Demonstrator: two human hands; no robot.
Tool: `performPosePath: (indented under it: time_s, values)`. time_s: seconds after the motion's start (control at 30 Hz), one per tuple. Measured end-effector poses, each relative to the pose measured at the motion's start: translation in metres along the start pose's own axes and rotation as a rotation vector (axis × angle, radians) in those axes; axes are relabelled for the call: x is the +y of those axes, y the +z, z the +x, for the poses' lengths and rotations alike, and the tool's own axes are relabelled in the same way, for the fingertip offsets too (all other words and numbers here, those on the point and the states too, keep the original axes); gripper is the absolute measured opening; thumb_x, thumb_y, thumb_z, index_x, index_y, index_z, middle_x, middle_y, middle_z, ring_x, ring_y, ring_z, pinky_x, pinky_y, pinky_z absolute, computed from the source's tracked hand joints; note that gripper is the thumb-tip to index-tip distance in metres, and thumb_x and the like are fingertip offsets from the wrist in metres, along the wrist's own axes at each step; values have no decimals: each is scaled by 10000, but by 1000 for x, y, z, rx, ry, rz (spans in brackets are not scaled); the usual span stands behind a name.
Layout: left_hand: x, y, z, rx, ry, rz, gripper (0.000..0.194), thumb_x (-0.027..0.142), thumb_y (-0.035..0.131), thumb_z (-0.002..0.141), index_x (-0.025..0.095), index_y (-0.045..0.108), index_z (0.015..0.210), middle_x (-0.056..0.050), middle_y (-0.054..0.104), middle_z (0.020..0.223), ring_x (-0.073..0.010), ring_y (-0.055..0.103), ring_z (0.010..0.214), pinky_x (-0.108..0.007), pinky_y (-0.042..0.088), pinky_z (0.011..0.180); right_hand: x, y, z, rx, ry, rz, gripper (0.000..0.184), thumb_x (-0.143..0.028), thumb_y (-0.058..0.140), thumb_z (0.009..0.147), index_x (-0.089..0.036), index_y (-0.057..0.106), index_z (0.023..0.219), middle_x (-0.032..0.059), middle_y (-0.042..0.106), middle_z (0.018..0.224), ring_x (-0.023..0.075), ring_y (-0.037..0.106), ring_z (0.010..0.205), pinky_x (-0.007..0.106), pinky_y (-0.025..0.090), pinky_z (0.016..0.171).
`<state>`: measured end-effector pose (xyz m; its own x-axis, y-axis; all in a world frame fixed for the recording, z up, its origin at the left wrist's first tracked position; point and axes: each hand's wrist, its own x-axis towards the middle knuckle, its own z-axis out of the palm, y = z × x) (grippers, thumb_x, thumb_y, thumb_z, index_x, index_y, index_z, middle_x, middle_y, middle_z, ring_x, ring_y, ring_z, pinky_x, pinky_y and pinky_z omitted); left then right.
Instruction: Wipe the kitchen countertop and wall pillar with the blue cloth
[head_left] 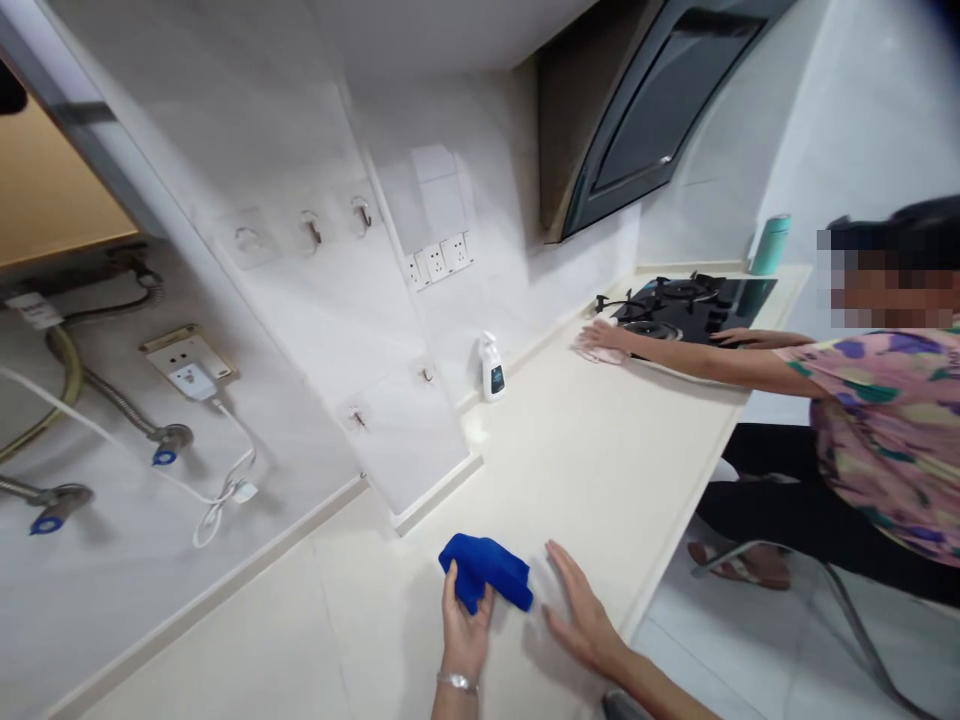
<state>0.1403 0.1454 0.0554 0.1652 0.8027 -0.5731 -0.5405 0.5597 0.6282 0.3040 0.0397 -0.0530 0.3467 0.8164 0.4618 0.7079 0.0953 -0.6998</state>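
Observation:
A folded blue cloth (487, 568) is in my left hand (465, 625), whose fingers and thumb close around its near side. The cloth is just above the cream countertop (600, 460), at the bottom middle of the head view. Just to the right of the cloth, my right hand (585, 615) has its fingers stretched and apart, with nothing in it. A small gap separates it from the cloth. A silver bracelet circles my left wrist.
A white spray bottle (492, 370) stands by the wall. At the right, a seated person (885, 430) presses a pink cloth (600, 348) on the counter beside a black gas hob (697, 315). Behind the hob stands a teal bottle (771, 245). A range hood (645, 110) hangs above.

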Motion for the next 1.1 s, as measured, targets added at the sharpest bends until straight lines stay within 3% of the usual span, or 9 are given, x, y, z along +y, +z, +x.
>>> performPosePath:
  time_s: [0.07,0.17,0.3,0.47,0.63,0.77,0.93,1.03,1.1]
  values:
    - [-4,-3,-8,9,-12,-43,187,305,737,744,267,686,919,-10,753,1111,-200,654,1154,-296,637,827,-17,-1,-4,-62,-97,30,772,-386,511,891,-168,189,1559,143,238,1616,305,224,1491,521,301,1202]
    - [-11,-8,-17,1,-33,-57,173,224,734,737,263,698,902,-5,758,1090,-189,645,1172,-283,628,855,-35,-2,2,-152,-120,120,587,-406,482,926,-226,403,1480,104,394,1551,290,297,1465,530,301,1197]
    - [-8,-23,-25,-23,27,151,176,232,751,721,254,703,889,-9,757,1057,-175,680,1068,-277,626,807,-40,-14,28,-207,93,339,425,-508,416,964,-231,666,1167,86,697,1188,247,631,1128,429,496,1030]
    - [23,-46,-27,-121,-3,530,253,419,763,705,225,700,854,12,729,776,-76,629,619,-153,472,477,-42,-40,66,-113,252,394,520,-619,375,948,-185,660,927,43,704,829,188,629,764,301,531,719]
    - [37,-59,-19,-203,-45,715,364,464,816,626,162,698,791,24,622,553,-75,524,458,-179,395,409,-22,-39,99,-173,162,207,476,-587,376,940,-209,656,872,29,707,820,181,628,754,294,509,722]
    - [30,-72,-6,-167,20,810,460,521,796,626,178,681,910,-9,701,654,-128,639,549,-265,541,579,6,-31,116,-229,151,70,424,-521,404,922,-190,666,885,68,697,770,220,639,735,354,510,747]
    - [37,-103,5,-57,260,911,506,549,693,690,203,641,1056,-116,770,991,-236,732,837,-424,586,842,16,-15,105,-155,142,-140,511,-412,369,928,-99,568,1280,238,588,1308,376,518,1225,567,380,1038]
    - [58,-128,10,71,483,1010,417,486,647,707,241,652,1044,-100,742,1137,-261,674,1099,-455,489,1056,8,6,84,-180,-20,-339,613,-462,424,918,-191,404,1467,159,398,1535,411,266,1433,676,170,1135]
    - [75,-144,16,155,595,1082,421,459,603,713,229,652,1061,-111,719,1194,-281,633,1174,-496,417,1131,3,19,72,-269,-116,-452,624,-482,437,910,-235,393,1481,121,410,1539,404,240,1451,695,113,1144]
